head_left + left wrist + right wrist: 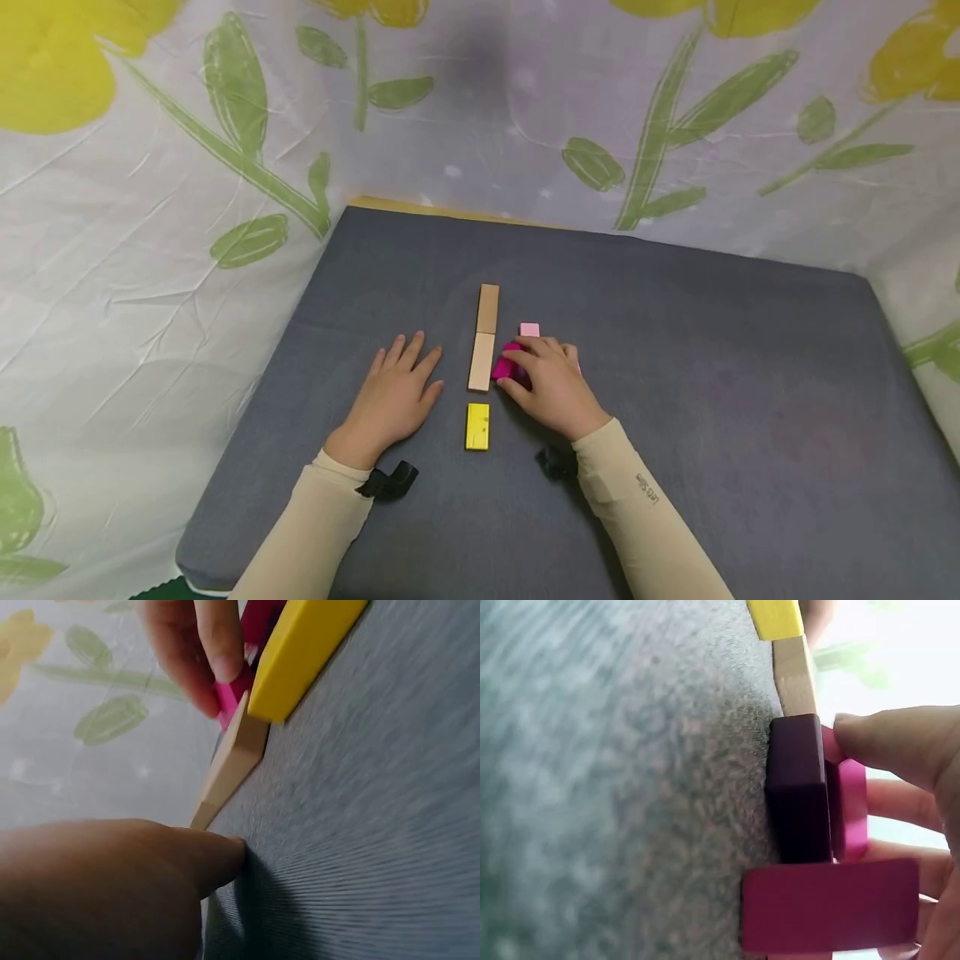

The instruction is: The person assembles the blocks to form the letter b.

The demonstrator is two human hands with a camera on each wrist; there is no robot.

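Note:
My left hand rests on the table with its fingers spread, left of two light wooden blocks laid end to end. My right hand pinches a magenta block between thumb and fingers, just right of the nearer wooden block. In the right wrist view, a dark purple block lies beside that magenta block, and a deep pink block stands nearer the camera. Beyond the right fingers sits a pale pink block. A yellow block lies between the wrists.
The grey padded table extends widely to the right. A white curtain with yellow flowers and green leaves hangs behind it and along the sides. Each wrist wears a black camera.

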